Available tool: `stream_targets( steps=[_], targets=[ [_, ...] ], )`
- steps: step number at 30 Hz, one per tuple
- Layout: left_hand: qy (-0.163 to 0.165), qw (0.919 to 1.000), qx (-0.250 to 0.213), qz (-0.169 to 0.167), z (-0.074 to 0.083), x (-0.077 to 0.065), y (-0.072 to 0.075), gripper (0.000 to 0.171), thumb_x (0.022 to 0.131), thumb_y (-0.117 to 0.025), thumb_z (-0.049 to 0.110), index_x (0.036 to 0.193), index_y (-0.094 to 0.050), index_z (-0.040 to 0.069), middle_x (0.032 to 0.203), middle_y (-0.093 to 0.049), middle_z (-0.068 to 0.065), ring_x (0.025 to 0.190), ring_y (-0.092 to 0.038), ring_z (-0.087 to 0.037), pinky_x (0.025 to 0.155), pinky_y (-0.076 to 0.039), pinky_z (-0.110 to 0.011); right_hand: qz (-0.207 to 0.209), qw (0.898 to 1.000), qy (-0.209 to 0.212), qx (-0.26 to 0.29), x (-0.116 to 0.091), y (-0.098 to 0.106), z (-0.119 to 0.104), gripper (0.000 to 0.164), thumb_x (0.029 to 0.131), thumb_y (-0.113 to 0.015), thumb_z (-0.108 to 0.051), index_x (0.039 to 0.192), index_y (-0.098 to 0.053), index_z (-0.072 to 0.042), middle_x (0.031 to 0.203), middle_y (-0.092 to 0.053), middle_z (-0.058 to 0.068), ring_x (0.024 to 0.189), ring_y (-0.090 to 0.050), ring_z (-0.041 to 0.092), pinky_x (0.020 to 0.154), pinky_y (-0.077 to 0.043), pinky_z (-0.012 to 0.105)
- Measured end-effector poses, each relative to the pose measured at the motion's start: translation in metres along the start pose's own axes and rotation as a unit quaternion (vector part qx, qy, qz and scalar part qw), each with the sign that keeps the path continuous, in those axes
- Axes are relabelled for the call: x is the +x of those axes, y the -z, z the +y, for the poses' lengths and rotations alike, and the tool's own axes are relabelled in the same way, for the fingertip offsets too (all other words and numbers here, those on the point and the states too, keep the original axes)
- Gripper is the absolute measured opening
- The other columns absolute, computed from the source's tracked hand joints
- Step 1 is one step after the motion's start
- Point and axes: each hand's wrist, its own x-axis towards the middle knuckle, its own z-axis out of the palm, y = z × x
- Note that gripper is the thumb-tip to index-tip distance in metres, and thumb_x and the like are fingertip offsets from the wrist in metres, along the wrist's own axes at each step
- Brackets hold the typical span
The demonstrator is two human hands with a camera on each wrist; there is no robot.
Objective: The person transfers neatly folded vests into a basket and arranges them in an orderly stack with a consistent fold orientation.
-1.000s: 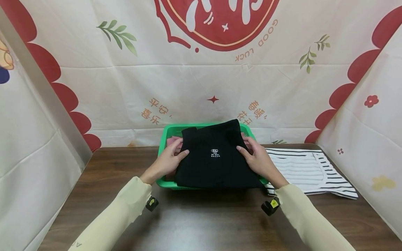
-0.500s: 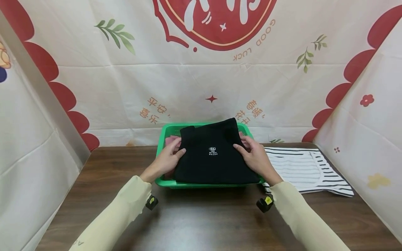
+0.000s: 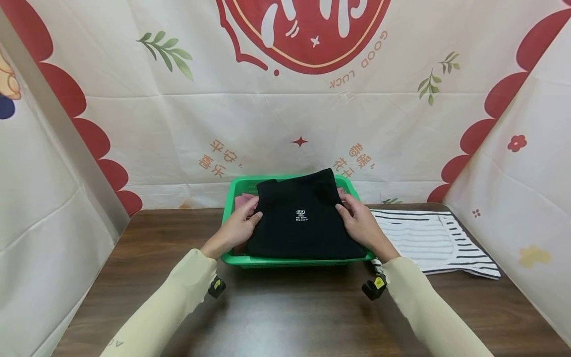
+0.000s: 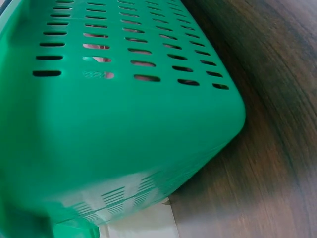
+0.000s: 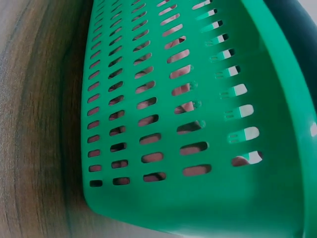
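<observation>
A folded black garment (image 3: 303, 225) with a small white print lies across the top of a green basket (image 3: 232, 198) in the head view. My left hand (image 3: 236, 227) grips its left side, thumb on top. On the opposite side, my right hand (image 3: 360, 223) holds the garment with the thumb over its edge. The other fingers are partly hidden by the cloth and the basket. Pink cloth (image 3: 243, 199) shows inside the basket beside the garment. Both wrist views look at the slotted basket wall (image 4: 119, 114), and neither hand shows there.
A white garment with black stripes (image 3: 417, 240) lies flat on the brown wooden table (image 3: 285, 312), right of the basket. Behind the basket hangs a printed white cloth backdrop (image 3: 276, 119). More printed cloth (image 3: 522, 198) slants up along the right side.
The black garment has lowered slightly, and its front edge now sits along the basket's front rim instead of hanging over it. My right hand has shifted a little to the left.
</observation>
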Motion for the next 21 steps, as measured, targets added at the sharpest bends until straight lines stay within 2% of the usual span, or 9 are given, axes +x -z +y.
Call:
stream_targets(
  steps=[3,7,12,15,21],
  targets=[
    [-0.009,0.9998,-0.015,-0.005,-0.0002,0.0008,-0.0003,0.053,0.105,-0.045,0.009,0.155,-0.030,0.008,0.145,-0.050,-0.020,0.128,-0.053,-0.033,0.107,-0.042,-0.049,-0.001,1.000,-0.005,0.006,0.0005,0.0001,-0.0002,0.035,0.106,-0.048,-0.020,0.138,-0.053,-0.007,0.105,-0.069,0.014,0.087,-0.064,0.024,0.080,-0.048,0.043],
    [-0.016,0.9996,-0.021,-0.013,-0.0009,0.0010,0.0005,0.054,0.105,-0.044,0.009,0.156,-0.027,0.009,0.146,-0.050,-0.020,0.128,-0.054,-0.032,0.108,-0.041,-0.049,0.005,1.000,-0.015,0.001,0.0006,-0.0002,-0.0009,0.039,0.105,-0.051,-0.023,0.140,-0.054,-0.008,0.106,-0.068,0.016,0.091,-0.065,0.028,0.083,-0.048,0.046],
    [-0.005,0.9999,-0.011,-0.012,-0.0015,0.0012,0.0008,0.055,0.106,-0.044,0.012,0.157,-0.024,0.008,0.153,-0.041,-0.020,0.137,-0.045,-0.032,0.113,-0.034,-0.049,0.021,0.999,-0.027,-0.005,0.0001,0.0003,-0.0026,0.041,0.103,-0.055,-0.025,0.142,-0.055,-0.010,0.115,-0.068,0.018,0.105,-0.065,0.033,0.090,-0.049,0.051],
    [0.002,0.9999,-0.002,-0.013,-0.0011,0.0007,0.0010,0.056,0.106,-0.044,0.013,0.157,-0.023,0.008,0.156,-0.035,-0.019,0.141,-0.039,-0.031,0.116,-0.029,-0.049,0.019,0.999,-0.037,-0.003,-0.0002,0.0005,-0.0036,0.042,0.103,-0.055,-0.025,0.142,-0.054,-0.011,0.116,-0.067,0.018,0.106,-0.064,0.034,0.091,-0.049,0.052],
    [0.011,0.9999,0.005,-0.013,-0.0013,0.0004,0.0016,0.055,0.107,-0.044,0.017,0.157,-0.025,0.010,0.159,-0.031,-0.016,0.143,-0.035,-0.031,0.116,-0.028,-0.049,0.002,0.999,-0.045,-0.009,0.0000,0.0009,-0.0035,0.046,0.104,-0.053,-0.023,0.145,-0.048,-0.004,0.116,-0.066,0.021,0.108,-0.064,0.036,0.094,-0.048,0.054]
  ],
)
